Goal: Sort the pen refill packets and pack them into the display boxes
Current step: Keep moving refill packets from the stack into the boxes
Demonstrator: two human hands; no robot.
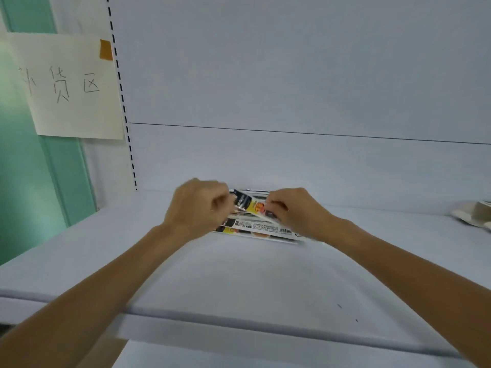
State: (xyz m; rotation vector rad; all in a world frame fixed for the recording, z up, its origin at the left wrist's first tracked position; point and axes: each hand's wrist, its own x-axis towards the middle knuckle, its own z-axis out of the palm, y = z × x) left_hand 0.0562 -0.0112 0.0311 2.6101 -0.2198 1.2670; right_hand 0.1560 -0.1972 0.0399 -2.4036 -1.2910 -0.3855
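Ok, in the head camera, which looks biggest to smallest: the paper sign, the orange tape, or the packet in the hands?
1. paper sign, clearly largest
2. packet, ends hidden by the left hand and right hand
3. orange tape, smallest

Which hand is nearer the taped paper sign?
Left. The left hand sits below-right of the paper sign; the right hand is farther right, at the pen refill packet's other end.

Both bare forearms reach forward; the left hand (198,205) and right hand (295,211), fingers curled, apparently pinch opposite ends of one refill packet (251,205).
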